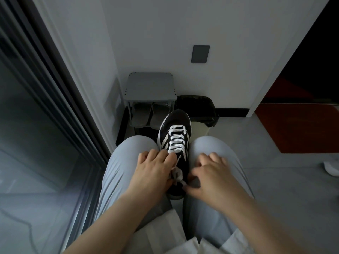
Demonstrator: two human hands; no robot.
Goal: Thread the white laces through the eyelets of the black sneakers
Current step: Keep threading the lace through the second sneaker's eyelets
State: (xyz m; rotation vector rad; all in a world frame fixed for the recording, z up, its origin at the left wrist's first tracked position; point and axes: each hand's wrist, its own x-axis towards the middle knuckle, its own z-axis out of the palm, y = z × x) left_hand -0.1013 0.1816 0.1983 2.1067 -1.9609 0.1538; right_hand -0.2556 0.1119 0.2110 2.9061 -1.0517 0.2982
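The black sneaker (pixel 175 125) stands wedged between my thighs (pixel 124 162), toe away from me, the white lace (pixel 177 141) crossed up most of its eyelets. My left hand (pixel 156 169) curls against its near left side over the lace, too blurred to tell if it pinches. My right hand (pixel 214 175), at the near right side, pinches the loose lace end.

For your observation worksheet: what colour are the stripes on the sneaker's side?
White stripes on black sneaker; head view.

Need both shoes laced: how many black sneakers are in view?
1: the black sneaker between the person's thighs, toe pointing at the wall. A second may be hidden or out of frame.
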